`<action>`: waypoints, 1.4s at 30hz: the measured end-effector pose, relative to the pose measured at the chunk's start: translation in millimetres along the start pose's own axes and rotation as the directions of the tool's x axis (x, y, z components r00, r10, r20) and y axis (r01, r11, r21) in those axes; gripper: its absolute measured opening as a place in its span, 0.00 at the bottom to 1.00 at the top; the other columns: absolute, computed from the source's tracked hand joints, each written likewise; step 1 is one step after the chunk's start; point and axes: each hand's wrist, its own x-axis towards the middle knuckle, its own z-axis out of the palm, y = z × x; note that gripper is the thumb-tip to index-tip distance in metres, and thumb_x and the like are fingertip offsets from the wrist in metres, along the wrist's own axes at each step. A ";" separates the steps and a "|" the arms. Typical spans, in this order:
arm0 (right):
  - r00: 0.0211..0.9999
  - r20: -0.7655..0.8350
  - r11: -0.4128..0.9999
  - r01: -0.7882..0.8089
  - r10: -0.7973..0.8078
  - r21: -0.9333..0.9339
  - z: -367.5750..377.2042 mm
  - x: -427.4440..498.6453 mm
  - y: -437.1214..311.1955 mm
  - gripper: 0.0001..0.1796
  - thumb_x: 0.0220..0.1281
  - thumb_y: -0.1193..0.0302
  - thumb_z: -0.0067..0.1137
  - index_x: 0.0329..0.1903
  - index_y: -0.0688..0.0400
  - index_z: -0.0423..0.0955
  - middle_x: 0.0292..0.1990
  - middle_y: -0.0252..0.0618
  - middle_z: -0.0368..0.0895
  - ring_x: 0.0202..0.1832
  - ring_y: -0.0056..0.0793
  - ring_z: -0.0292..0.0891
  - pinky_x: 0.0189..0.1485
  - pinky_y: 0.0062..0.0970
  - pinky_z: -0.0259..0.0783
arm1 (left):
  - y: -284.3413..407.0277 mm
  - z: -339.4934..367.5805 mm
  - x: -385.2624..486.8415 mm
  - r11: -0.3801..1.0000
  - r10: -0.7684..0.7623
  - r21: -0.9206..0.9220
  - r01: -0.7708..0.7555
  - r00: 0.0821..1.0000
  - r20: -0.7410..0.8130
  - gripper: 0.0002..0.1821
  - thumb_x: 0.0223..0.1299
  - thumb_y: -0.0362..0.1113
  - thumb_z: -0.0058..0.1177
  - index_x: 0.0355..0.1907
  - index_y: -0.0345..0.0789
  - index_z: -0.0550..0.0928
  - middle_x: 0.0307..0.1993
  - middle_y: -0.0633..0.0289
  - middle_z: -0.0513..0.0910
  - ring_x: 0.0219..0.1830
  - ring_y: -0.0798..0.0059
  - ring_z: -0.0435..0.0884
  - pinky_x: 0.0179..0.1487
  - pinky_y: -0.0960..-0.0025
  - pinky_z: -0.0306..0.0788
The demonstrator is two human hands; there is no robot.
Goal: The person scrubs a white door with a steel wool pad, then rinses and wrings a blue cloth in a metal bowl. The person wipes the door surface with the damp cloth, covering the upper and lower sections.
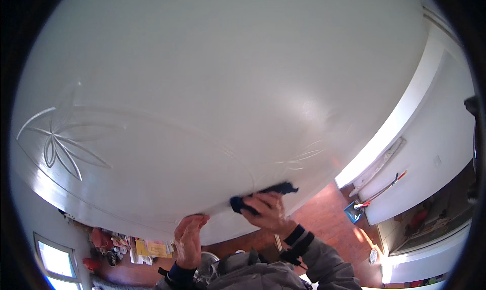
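Observation:
A large glossy white panel (pixel 212 73) spreads before me, with a flower pattern (pixel 53 134) in raised or grooved lines on its left. Another leaf-like design (pixel 300 157) shows at lower right, and thin curved lines run between them. My right hand (pixel 267 210) grips a bunched dark blue cloth (pixel 284 188) against the panel's lower part. To its left, my left hand (pixel 188 238) is raised at the panel with the fingers extended. It holds nothing that I can see; whether its fingertips touch the surface is unclear.
Reddish wooden flooring (pixel 319 225) lies below. On the right, a blue dustpan (pixel 354 212) and a long-handled tool (pixel 385 187) lean by a white wall, near a wrapped roll (pixel 379 164). At lower left are a yellow box (pixel 152 248), assorted goods and a window (pixel 57 257).

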 end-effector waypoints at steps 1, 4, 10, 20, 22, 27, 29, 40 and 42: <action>0.994 0.108 1.000 -0.018 0.016 0.022 5.3 -16.2 -4.2 0.10 0.52 0.70 0.69 0.40 0.48 0.83 0.56 0.30 0.78 0.59 0.34 0.69 0.59 0.38 0.65 | 0.0 0.8 0.1 0.997 0.017 0.082 -0.016 1.000 -0.006 0.10 0.70 0.32 0.50 0.43 0.27 0.83 0.42 0.54 0.84 0.49 0.65 0.82 0.64 0.59 0.71; 0.894 0.426 0.955 -0.236 0.141 0.177 2.8 -50.3 -10.9 0.11 0.54 0.72 0.64 0.42 0.52 0.82 0.57 0.37 0.76 0.62 0.42 0.68 0.62 0.43 0.68 | -0.6 3.6 -0.1 0.988 -0.023 0.152 0.037 0.995 -0.095 0.09 0.68 0.31 0.51 0.40 0.27 0.82 0.42 0.55 0.83 0.47 0.65 0.81 0.63 0.60 0.72; 0.931 0.105 0.917 -0.364 0.350 0.167 -73.8 16.5 38.1 0.29 0.42 0.85 0.62 0.53 0.55 0.78 0.57 0.43 0.78 0.60 0.47 0.73 0.61 0.40 0.73 | 2.9 -11.6 9.0 0.817 0.262 0.447 -0.363 0.926 0.273 0.14 0.72 0.34 0.46 0.46 0.25 0.81 0.47 0.52 0.83 0.51 0.62 0.81 0.60 0.61 0.74; 0.707 -0.659 0.905 -0.064 -0.256 -0.420 -253.7 316.0 121.0 0.23 0.56 0.81 0.59 0.57 0.57 0.76 0.55 0.45 0.81 0.57 0.42 0.78 0.63 0.33 0.72 | 2.2 -11.7 1.1 0.956 0.122 0.244 -0.161 0.979 0.166 0.16 0.74 0.35 0.44 0.48 0.24 0.82 0.50 0.50 0.83 0.54 0.62 0.81 0.61 0.61 0.75; 0.711 -0.624 0.847 -0.076 -0.324 -0.526 -248.4 334.2 127.0 0.26 0.59 0.81 0.61 0.61 0.53 0.73 0.57 0.43 0.80 0.59 0.42 0.77 0.66 0.32 0.70 | 0.8 -7.3 2.4 0.977 0.113 0.168 -0.134 0.985 0.131 0.15 0.73 0.35 0.46 0.46 0.24 0.82 0.48 0.51 0.83 0.53 0.63 0.81 0.62 0.60 0.74; 0.710 -0.632 0.907 0.022 -0.310 -0.421 -223.7 320.1 125.1 0.26 0.57 0.77 0.59 0.60 0.67 0.70 0.62 0.57 0.73 0.63 0.48 0.72 0.69 0.40 0.64 | -3.1 -5.0 4.3 0.997 0.079 0.020 -0.080 0.995 0.057 0.13 0.71 0.34 0.47 0.42 0.24 0.80 0.44 0.52 0.83 0.51 0.63 0.82 0.66 0.57 0.72; 0.722 -0.605 0.921 0.119 -0.336 -0.370 -209.6 298.4 118.0 0.26 0.57 0.75 0.63 0.60 0.62 0.71 0.62 0.53 0.74 0.63 0.48 0.73 0.68 0.39 0.65 | -2.1 -7.6 2.0 0.994 0.085 0.058 -0.088 0.995 0.058 0.12 0.71 0.34 0.48 0.41 0.25 0.81 0.44 0.52 0.83 0.50 0.63 0.82 0.67 0.56 0.71; 0.931 -0.338 0.985 0.087 -0.134 -0.152 -91.3 113.5 48.8 0.15 0.46 0.77 0.68 0.38 0.53 0.76 0.54 0.38 0.82 0.60 0.46 0.73 0.62 0.49 0.67 | 5.6 -14.4 -6.1 1.000 0.021 -0.018 -0.021 0.999 0.029 0.11 0.70 0.30 0.49 0.43 0.23 0.81 0.43 0.50 0.84 0.51 0.61 0.83 0.67 0.55 0.71; 0.959 -0.274 0.994 0.051 -0.077 -0.102 -69.3 75.5 40.0 0.14 0.47 0.77 0.69 0.38 0.51 0.76 0.54 0.36 0.82 0.59 0.45 0.74 0.63 0.49 0.66 | 3.4 -17.2 -4.5 0.999 0.022 -0.035 -0.021 0.999 0.026 0.11 0.69 0.30 0.49 0.42 0.23 0.82 0.43 0.50 0.84 0.50 0.61 0.83 0.66 0.55 0.71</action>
